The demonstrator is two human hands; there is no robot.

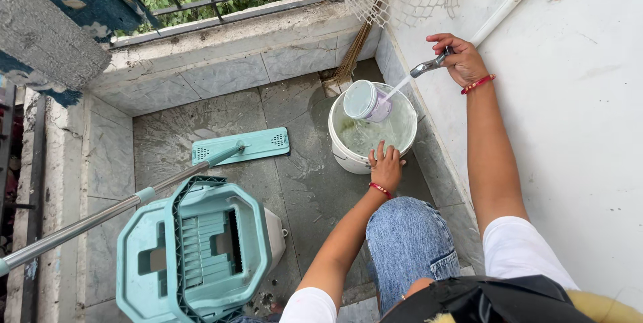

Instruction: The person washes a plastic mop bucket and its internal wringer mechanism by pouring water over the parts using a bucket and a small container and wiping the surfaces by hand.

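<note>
Two hands at work, and I'm looking straight down on them. My right hand [462, 59] is raised at the white wall, arm stretched forward, fingers curled and pressed together over the handle of the metal tap [429, 66]. Water runs in a thin slanted stream from the spout. My left hand [386, 166] is lower, arm reaching forward past my denim knee [407, 242], fingers spread and laid flat over the near rim of the white bucket [348, 155]. Red bracelets sit on both wrists.

Around me: the bucket stands on the grey stone floor, hard against the base of the wall, with cloudy water inside. A small white tub with a pale lid [366, 100] sits tilted at the bucket's far rim, right where the stream lands. Left of the bucket lies the teal flat mop head [241, 146], its long handle [100, 216] running out toward the lower left. Nearer me is the teal mop bucket with its wringer slot [197, 249]. A broom's straw bristles [351, 55] lean in the far corner, netting above.

Nothing blocks either hand. The bucket rim is directly under my left fingertips, touching; the tap handle is wrapped inside my right fingers, spout poking out to the left.
</note>
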